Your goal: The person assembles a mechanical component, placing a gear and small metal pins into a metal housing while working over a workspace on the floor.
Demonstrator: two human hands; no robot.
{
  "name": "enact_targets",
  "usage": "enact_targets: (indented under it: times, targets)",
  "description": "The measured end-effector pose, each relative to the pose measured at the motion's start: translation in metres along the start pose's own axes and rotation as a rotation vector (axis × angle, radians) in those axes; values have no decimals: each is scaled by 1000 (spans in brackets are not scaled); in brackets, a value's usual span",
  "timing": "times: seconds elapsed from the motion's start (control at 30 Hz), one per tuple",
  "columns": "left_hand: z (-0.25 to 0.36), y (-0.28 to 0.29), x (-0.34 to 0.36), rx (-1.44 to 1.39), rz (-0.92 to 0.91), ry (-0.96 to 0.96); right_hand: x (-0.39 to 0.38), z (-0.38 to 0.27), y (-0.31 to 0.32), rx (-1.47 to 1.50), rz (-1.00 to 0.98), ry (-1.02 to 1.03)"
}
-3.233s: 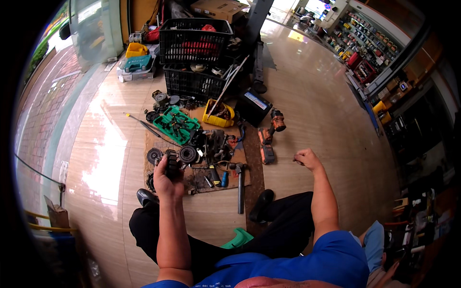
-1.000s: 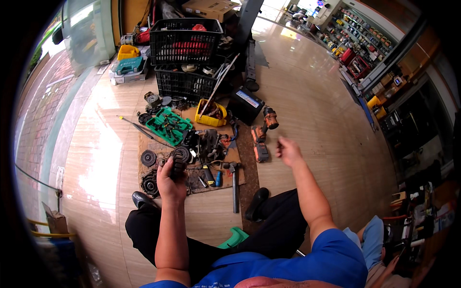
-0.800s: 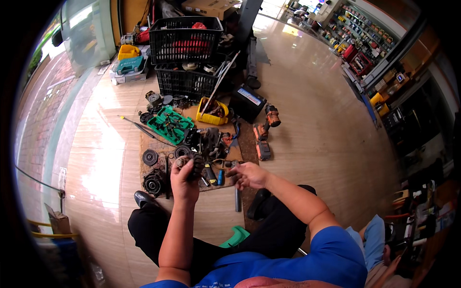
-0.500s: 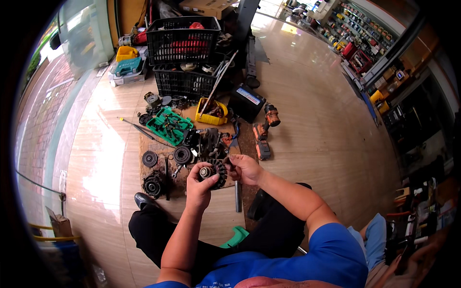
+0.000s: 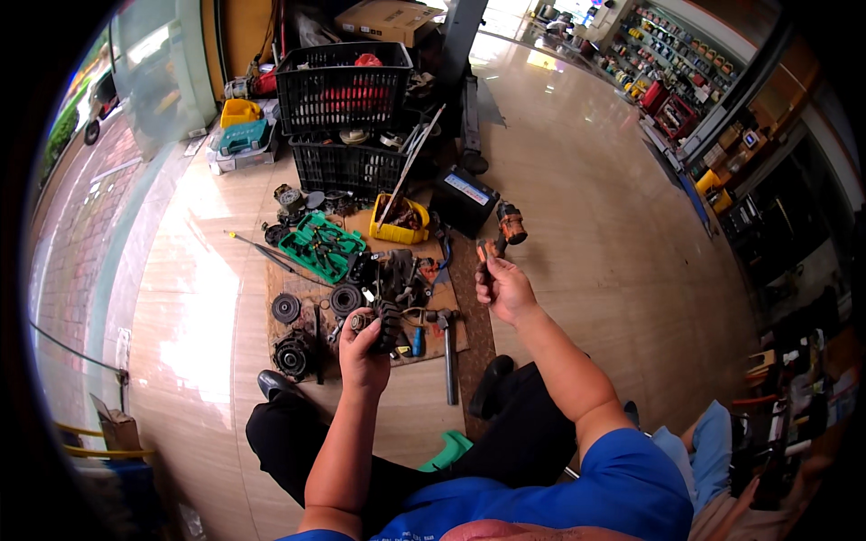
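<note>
My left hand is closed around an alternator rotor, a dark claw-toothed part with a shaft end beside my thumb. It is held above the work board, with its toothed edge toward the right. Off to the right, my right hand has its fingers curled and pressed together. Whatever it holds, if anything, cannot be made out. In the picture it overlaps the lower part of an orange and black cordless power tool, hiding its battery. Whether the hand touches the tool cannot be told. A hammer lies between my hands.
Dirty cardboard carries pulleys, a black housing and a green tool case. Behind are a yellow bin, a black battery and stacked black crates. My legs flank the near side.
My right hand has left the rotor and moved right, over the power tool's lower part. My left hand has turned the rotor from nearly face-on to edgewise and shifted slightly left.
</note>
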State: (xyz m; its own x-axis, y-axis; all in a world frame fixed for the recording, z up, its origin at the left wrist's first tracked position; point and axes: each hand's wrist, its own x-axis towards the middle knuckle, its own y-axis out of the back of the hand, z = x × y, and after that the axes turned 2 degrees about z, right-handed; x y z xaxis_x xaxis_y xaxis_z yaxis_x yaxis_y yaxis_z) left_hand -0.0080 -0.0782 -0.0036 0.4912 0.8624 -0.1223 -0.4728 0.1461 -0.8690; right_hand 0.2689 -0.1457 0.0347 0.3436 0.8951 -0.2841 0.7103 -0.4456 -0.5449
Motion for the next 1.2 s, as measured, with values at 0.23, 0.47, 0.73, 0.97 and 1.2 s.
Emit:
enact_targets:
  times: [0.23,0.47,0.73,0.97,1.2]
  targets:
    - [2,1,-1,-4,24,26,2,-10,2,-66,44,98]
    - [10,8,2,-57,16,2,5,-32,20,-81,141,210]
    - [16,4,-2,-85,35,4,3,-44,28,-60,100,260]
    - [20,11,0,-107,75,5,8,-61,46,-18,264,340]
    - [28,23,1,-75,118,7,5,-77,68,10,360,432]
